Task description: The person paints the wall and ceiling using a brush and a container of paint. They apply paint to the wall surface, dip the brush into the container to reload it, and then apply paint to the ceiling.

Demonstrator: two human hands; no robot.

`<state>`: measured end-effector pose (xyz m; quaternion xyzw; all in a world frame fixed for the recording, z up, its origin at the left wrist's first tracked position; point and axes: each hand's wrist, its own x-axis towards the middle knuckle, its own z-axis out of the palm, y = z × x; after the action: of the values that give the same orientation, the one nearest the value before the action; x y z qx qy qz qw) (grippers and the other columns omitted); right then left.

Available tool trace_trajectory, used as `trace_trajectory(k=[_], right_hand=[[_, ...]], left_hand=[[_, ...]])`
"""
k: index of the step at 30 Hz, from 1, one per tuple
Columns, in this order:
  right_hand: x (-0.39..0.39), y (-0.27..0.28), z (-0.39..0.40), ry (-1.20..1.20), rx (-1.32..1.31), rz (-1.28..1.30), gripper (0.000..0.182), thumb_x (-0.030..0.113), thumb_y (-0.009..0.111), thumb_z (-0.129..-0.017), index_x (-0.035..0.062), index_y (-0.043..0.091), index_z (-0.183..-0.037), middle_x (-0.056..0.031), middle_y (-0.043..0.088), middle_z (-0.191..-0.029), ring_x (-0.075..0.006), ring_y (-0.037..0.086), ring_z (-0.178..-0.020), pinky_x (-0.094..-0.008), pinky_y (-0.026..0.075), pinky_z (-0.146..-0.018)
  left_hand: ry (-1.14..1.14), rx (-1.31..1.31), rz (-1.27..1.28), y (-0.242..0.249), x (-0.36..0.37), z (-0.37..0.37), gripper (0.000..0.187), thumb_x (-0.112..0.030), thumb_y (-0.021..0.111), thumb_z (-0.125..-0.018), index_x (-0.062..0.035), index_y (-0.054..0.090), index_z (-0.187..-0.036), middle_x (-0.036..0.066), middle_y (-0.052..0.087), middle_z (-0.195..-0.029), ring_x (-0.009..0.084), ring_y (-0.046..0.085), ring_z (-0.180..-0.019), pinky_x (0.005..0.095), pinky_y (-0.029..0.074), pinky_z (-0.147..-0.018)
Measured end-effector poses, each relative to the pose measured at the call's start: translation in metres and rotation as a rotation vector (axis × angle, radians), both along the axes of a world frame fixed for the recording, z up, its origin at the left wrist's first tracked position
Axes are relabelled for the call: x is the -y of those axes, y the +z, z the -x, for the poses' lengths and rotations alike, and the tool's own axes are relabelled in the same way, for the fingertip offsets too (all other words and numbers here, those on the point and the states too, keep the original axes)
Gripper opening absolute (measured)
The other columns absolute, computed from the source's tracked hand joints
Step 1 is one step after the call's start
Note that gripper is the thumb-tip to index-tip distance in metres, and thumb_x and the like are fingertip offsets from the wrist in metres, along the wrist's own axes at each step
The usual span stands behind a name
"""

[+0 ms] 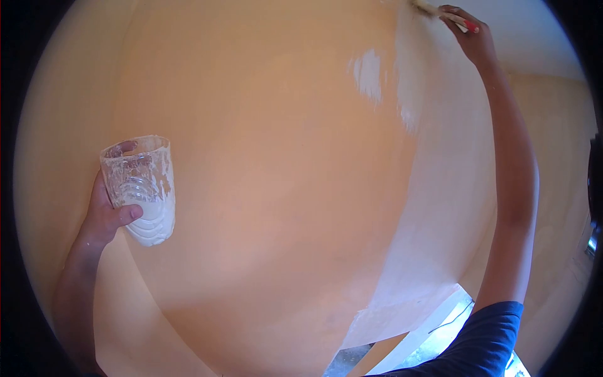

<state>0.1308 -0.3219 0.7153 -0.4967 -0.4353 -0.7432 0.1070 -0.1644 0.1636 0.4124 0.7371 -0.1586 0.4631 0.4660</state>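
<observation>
My left hand is wrapped round a clear, paint-smeared plastic container at the left, its open top upward and white paint in its lower part. High at the upper right, my right hand grips a paintbrush with a pale handle and a red end. The bristles touch the top of the orange wall, by the ceiling. White paint covers the wall's right part, and a separate white patch lies left of it.
The pale ceiling meets the walls at the upper right. Another orange wall stands behind my right arm. A bright opening shows at the lower right, with a dark object at the far right edge.
</observation>
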Motion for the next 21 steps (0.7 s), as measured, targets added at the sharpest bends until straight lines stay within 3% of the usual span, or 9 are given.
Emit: trace_trajectory(k=[4, 9, 11, 12, 14, 17, 18, 20, 21], right_hand=[[0.003, -0.023, -0.006, 0.023, -0.027, 0.074, 0.019, 0.014, 0.066, -0.086, 0.0068, 0.065, -0.103, -0.0027, 0.068, -0.102, -0.0211, 0.065, -0.09, -0.0275, 0.05, -0.081], [0.044, -0.017, -0.02, 0.275, -0.212, 0.265, 0.012, 0.006, 0.061, -0.089, 0.0018, 0.067, -0.098, -0.0045, 0.065, -0.108, -0.011, 0.06, -0.098, -0.024, 0.048, -0.088], [0.052, 0.013, -0.043, 0.284, -0.009, 0.309, 0.016, 0.005, 0.054, -0.092, 0.0024, 0.066, -0.102, -0.0074, 0.065, -0.109, -0.0147, 0.061, -0.1, -0.0263, 0.049, -0.089], [0.037, 0.01, -0.026, 0.007, 0.151, 0.345, 0.016, 0.004, 0.056, -0.091, 0.0026, 0.066, -0.104, -0.0095, 0.066, -0.108, -0.0181, 0.062, -0.1, -0.0283, 0.049, -0.091], [0.015, 0.023, -0.039, 0.172, 0.324, 0.313, 0.022, 0.022, 0.064, -0.089, 0.0014, 0.068, -0.096, -0.01, 0.067, -0.078, -0.0196, 0.066, -0.069, -0.0342, 0.056, -0.061], [-0.022, -0.046, -0.012, 0.137, 0.092, 0.269, 0.016, 0.001, 0.071, -0.078, -0.001, 0.068, -0.094, -0.0119, 0.07, -0.094, -0.0228, 0.067, -0.082, -0.0363, 0.056, -0.074], [-0.015, -0.055, -0.016, -0.008, 0.123, 0.313, 0.016, 0.011, 0.068, -0.084, 0.0002, 0.069, -0.096, -0.0151, 0.068, -0.101, -0.032, 0.067, -0.082, -0.0364, 0.056, -0.074], [-0.003, -0.107, -0.025, 0.001, -0.042, 0.321, 0.017, 0.002, 0.06, -0.087, 0.0024, 0.065, -0.104, -0.012, 0.066, -0.106, -0.0231, 0.063, -0.098, -0.0311, 0.051, -0.088], [-0.01, -0.134, -0.012, -0.036, -0.01, 0.449, 0.02, -0.002, 0.064, -0.083, -0.0001, 0.064, -0.103, -0.0131, 0.066, -0.103, -0.0245, 0.064, -0.096, -0.0318, 0.051, -0.084]], left_hand=[[0.011, -0.012, 0.005, 0.001, 0.001, 0.001, 0.1, -0.027, 0.085, -0.058, -0.0054, 0.03, -0.138, 0.012, 0.052, -0.122, 0.0232, 0.055, -0.112, 0.0374, 0.047, -0.095], [-0.036, 0.034, -0.098, 0.001, -0.008, -0.007, 0.095, -0.023, 0.084, -0.061, -0.0049, 0.031, -0.138, 0.011, 0.052, -0.123, 0.0224, 0.052, -0.116, 0.0381, 0.044, -0.099], [-0.005, 0.025, -0.138, 0.007, -0.003, -0.001, 0.089, -0.018, 0.082, -0.064, -0.0048, 0.033, -0.137, 0.011, 0.052, -0.124, 0.0217, 0.051, -0.118, 0.038, 0.042, -0.1], [0.005, 0.011, -0.153, 0.007, 0.002, 0.0, 0.085, -0.016, 0.081, -0.066, -0.0049, 0.033, -0.136, 0.011, 0.052, -0.125, 0.0213, 0.05, -0.119, 0.0378, 0.042, -0.101], [-0.031, -0.037, -0.113, 0.01, 0.005, 0.003, 0.08, -0.012, 0.079, -0.068, -0.0053, 0.036, -0.134, 0.01, 0.053, -0.125, 0.0212, 0.051, -0.118, 0.0376, 0.042, -0.1], [-0.003, -0.1, -0.032, 0.011, 0.011, 0.01, 0.076, -0.011, 0.079, -0.069, -0.0057, 0.038, -0.133, 0.01, 0.053, -0.124, 0.0209, 0.052, -0.116, 0.0372, 0.042, -0.099], [-0.012, -0.107, -0.031, 0.01, 0.011, 0.01, 0.076, -0.011, 0.079, -0.069, -0.0057, 0.038, -0.133, 0.01, 0.053, -0.124, 0.0209, 0.052, -0.116, 0.0372, 0.042, -0.099], [-0.009, -0.066, -0.029, 0.008, 0.01, 0.011, 0.076, -0.009, 0.078, -0.068, -0.0054, 0.038, -0.133, 0.009, 0.054, -0.123, 0.0212, 0.053, -0.115, 0.0369, 0.042, -0.1], [-0.046, -0.063, -0.04, 0.007, 0.009, 0.012, 0.076, -0.009, 0.078, -0.068, -0.0054, 0.038, -0.133, 0.009, 0.054, -0.123, 0.0212, 0.053, -0.115, 0.0369, 0.042, -0.1]])
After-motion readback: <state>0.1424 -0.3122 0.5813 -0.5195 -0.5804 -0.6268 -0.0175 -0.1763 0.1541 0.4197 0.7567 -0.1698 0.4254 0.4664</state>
